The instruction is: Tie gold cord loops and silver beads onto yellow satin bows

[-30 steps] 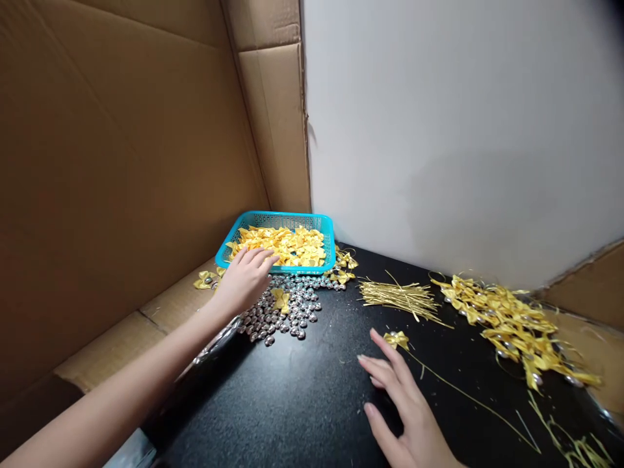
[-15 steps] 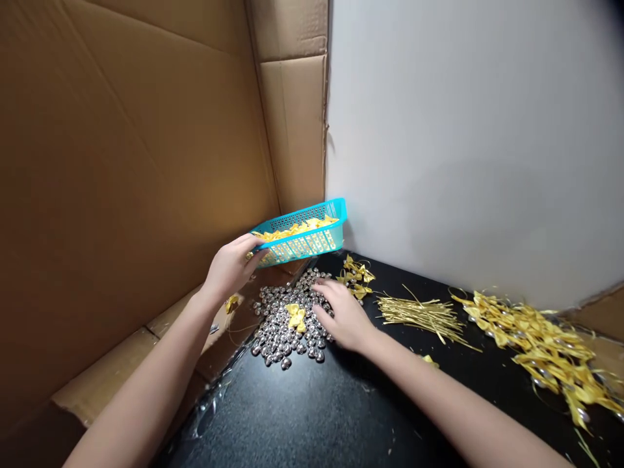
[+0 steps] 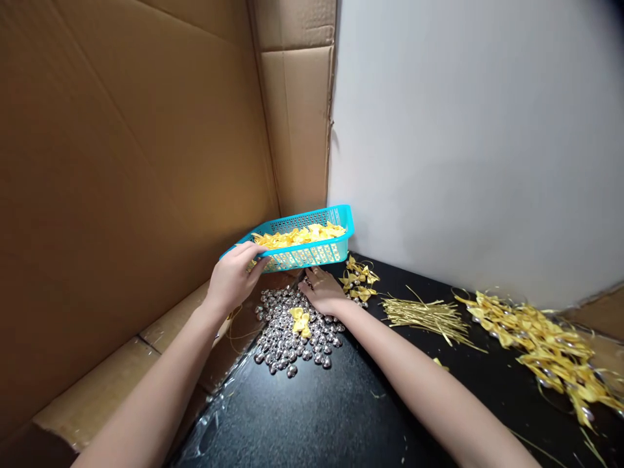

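My left hand (image 3: 233,276) grips the near left rim of a turquoise mesh basket (image 3: 322,253), thumb below and fingers over the edge. The basket is tilted and raised off the table, with many yellow ribbon bows (image 3: 299,236) inside. Just under its near side, my right hand (image 3: 324,294) lies open and palm down on a heap of shiny silver beads (image 3: 279,341); its fingertips are partly hidden close to the basket. One loose yellow bow (image 3: 300,322) rests on top of the heap.
Several bows with beads (image 3: 359,278) lie right of the heap. A bundle of gold ties (image 3: 426,316) and a larger pile of beaded bows (image 3: 541,348) are farther right on the black table (image 3: 277,422). Cardboard (image 3: 146,130) and a white wall (image 3: 463,130) enclose the back.
My left hand took hold of the basket and lifted it into a tilt. My right hand came from the right front onto the beads, then slid farther back under the basket's near side.
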### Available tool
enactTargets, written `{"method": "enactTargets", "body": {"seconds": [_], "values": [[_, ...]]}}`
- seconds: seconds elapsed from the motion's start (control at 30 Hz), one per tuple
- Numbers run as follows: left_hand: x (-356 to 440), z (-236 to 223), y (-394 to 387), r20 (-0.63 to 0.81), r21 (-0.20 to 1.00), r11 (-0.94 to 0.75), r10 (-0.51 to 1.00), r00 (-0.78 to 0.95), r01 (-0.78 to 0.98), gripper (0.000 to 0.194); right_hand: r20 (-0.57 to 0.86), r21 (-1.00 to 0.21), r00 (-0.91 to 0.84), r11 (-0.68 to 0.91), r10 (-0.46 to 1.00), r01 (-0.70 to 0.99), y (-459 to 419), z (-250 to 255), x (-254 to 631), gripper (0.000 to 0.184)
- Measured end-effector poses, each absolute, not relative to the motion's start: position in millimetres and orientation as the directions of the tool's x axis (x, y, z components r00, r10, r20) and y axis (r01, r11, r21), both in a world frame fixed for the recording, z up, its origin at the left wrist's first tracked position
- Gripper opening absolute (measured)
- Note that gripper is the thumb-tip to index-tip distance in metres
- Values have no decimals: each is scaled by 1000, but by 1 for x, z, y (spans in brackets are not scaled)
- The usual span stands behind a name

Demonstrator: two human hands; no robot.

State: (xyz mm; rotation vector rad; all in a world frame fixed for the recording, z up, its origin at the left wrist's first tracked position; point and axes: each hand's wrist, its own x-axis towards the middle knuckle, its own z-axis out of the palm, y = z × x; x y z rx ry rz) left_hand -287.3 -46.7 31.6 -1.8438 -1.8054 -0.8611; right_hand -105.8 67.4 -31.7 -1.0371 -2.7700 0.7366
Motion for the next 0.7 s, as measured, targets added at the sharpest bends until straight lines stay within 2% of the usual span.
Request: {"method": "enactTargets", "body": {"seconds": [0.33,0.7], "values": [[-284,18,-40,605,73,-90,796,27,993,26,-52,-458,-791,689,610,561,46,-16,-91,51],[-288,5,-40,645,15,-109,761,74,994,22,7,-391,-728,672,685,629,63,-26,-68,51]]}}
